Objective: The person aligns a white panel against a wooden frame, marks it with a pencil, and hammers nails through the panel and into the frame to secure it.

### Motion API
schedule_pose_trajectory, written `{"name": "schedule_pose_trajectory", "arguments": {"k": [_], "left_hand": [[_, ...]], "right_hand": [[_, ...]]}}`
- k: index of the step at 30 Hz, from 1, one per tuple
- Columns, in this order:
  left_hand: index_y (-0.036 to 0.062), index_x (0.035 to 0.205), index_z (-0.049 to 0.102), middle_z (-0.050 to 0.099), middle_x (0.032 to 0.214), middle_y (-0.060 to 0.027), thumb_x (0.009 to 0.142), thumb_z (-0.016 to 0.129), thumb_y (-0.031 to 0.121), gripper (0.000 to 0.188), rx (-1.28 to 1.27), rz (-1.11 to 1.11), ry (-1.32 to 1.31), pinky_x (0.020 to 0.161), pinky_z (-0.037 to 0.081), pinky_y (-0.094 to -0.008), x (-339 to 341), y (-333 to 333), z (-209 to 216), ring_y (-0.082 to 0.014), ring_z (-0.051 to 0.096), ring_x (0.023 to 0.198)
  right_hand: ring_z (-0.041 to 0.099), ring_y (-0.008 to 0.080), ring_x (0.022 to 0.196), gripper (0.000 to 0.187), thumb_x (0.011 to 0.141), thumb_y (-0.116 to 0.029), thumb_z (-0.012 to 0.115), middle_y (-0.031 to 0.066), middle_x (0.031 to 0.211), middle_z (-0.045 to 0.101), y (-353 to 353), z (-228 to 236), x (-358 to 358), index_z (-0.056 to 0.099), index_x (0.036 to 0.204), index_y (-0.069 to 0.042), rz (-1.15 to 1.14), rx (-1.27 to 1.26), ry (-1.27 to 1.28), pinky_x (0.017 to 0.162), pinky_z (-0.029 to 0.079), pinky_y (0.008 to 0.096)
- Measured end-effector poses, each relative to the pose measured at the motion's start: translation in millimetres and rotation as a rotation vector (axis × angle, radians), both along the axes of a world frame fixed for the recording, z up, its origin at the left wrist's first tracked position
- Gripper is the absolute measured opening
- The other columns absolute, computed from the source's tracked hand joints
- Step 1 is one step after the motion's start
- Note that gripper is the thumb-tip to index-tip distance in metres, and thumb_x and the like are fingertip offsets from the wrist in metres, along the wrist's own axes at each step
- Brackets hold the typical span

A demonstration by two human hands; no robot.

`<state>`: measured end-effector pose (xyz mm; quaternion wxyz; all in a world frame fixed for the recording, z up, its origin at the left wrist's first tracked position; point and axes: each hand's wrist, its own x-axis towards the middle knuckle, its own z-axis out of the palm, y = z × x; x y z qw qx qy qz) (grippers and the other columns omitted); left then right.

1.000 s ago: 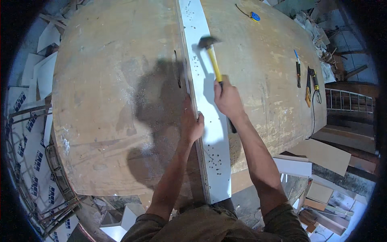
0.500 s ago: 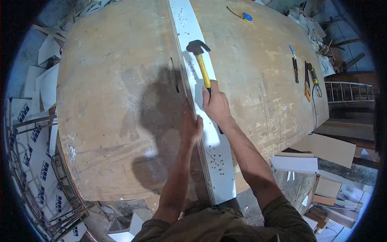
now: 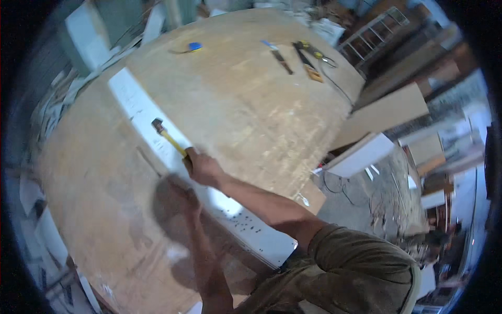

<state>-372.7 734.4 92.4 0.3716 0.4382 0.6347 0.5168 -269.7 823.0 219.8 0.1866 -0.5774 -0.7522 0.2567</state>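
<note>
A long white board (image 3: 137,111) with several small dark marks or holes lies slantwise across the big wooden tabletop. My right hand (image 3: 205,168) is closed round the handle of a claw hammer (image 3: 174,144) with a yellow shaft. Its dark head is over the board's upper half, and I cannot tell whether it touches. My left hand (image 3: 184,195), in shadow and a little blurred, grips the board's left long edge, just below my right hand. A slim dark tool (image 3: 150,161) lies on the tabletop beside that edge.
On the tabletop (image 3: 246,125) lie a blue tape measure (image 3: 195,46), a blue-tipped dark tool (image 3: 281,60), a handsaw (image 3: 308,63) and a corded yellow-black tool (image 3: 315,51). Panel offcuts (image 3: 361,155) stand beyond the right edge, with a ladder (image 3: 374,35) farther back.
The view has swung to the right, so the board now slants toward the upper left. My right hand still holds the hammer and my left hand stays at the board's edge.
</note>
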Motion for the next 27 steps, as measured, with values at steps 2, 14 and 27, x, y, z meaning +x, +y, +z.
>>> {"name": "schedule_pose_trajectory", "arguments": {"k": [2,14,27], "left_hand": [[-0.0007,0.152,0.012,0.028,0.151,-0.0246,0.088,0.050,0.009,0.074,-0.015,0.146,0.109,0.116,0.024,-0.0456,-133,-44,-58,-0.0384,0.031,0.139],[-0.0068,0.143,0.033,0.050,0.133,-0.0240,0.087,0.055,0.015,0.063,-0.106,0.111,0.240,0.097,0.042,-0.0378,-9,0,50,-0.0332,0.054,0.113],[-0.0003,0.141,0.039,0.061,0.118,-0.0217,0.091,0.059,0.024,0.059,-0.170,0.304,0.604,0.085,0.053,-0.0426,204,-104,63,-0.0355,0.062,0.100]], "right_hand": [[0.065,0.0428,0.073,0.031,0.096,-0.030,0.049,0.0229,0.078,0.065,-43,55,-50,0.046,0.115,-0.006,0.091,-0.074,0.159,0.065,0.050,0.0542],[0.063,0.0353,0.092,0.027,0.083,-0.023,0.059,0.0146,0.092,0.062,-38,8,289,0.058,0.106,-0.009,-0.329,0.261,-0.099,0.080,0.049,0.0483],[0.063,0.0367,0.098,0.038,0.076,-0.021,0.065,0.0181,0.107,0.066,-436,-128,734,0.065,0.112,-0.007,-0.568,-0.843,-0.298,0.083,0.051,0.0457]]}}
